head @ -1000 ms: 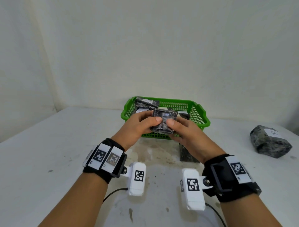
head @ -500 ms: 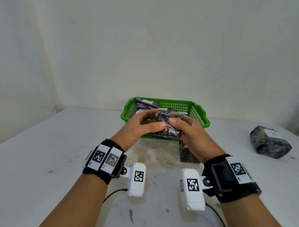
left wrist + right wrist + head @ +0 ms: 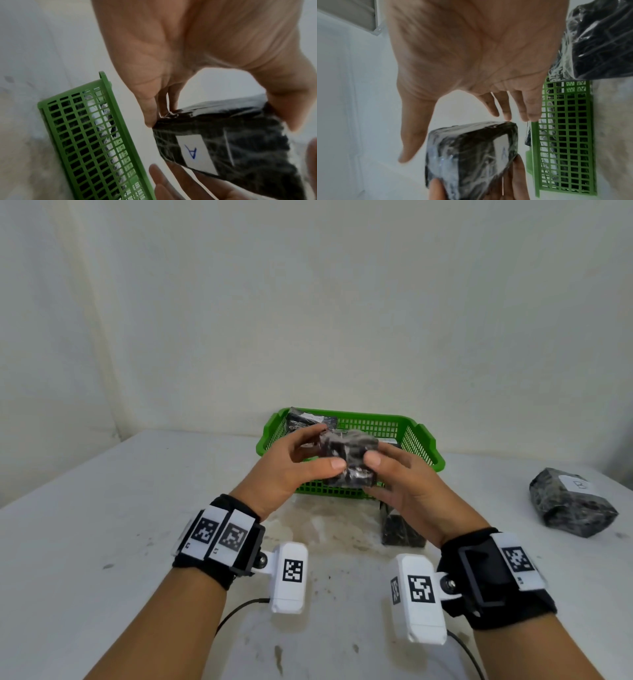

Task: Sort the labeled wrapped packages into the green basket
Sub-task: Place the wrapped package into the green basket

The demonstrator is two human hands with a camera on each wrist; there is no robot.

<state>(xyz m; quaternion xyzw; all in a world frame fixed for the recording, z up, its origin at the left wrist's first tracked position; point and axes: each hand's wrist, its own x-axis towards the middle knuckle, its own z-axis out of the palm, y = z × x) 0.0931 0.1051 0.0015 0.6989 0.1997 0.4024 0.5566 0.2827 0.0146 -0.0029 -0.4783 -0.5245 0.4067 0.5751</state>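
I have a black plastic-wrapped package (image 3: 349, 455) held up in front of the green basket (image 3: 424, 440), just above its near wall. My left hand (image 3: 329, 445) pinches the package's left end between thumb and fingers. A white label marked "A" (image 3: 195, 152) faces away from me, toward the basket (image 3: 96, 135). My right hand (image 3: 376, 474) has straight fingers. In the right wrist view its fingertips (image 3: 506, 116) touch a corner of the package (image 3: 471, 155) and its thumb stands beside it.
Several wrapped packages (image 3: 308, 419) lie in the basket. Another dark package (image 3: 400, 529) stands on the white table before the basket, below my right hand. A larger labeled package (image 3: 572, 505) lies at the far right. The wall runs close behind the basket.
The package has been turned between my hands and raised slightly. My right hand has loosened from a grip to straight fingers touching it. The left keeps its pinch.
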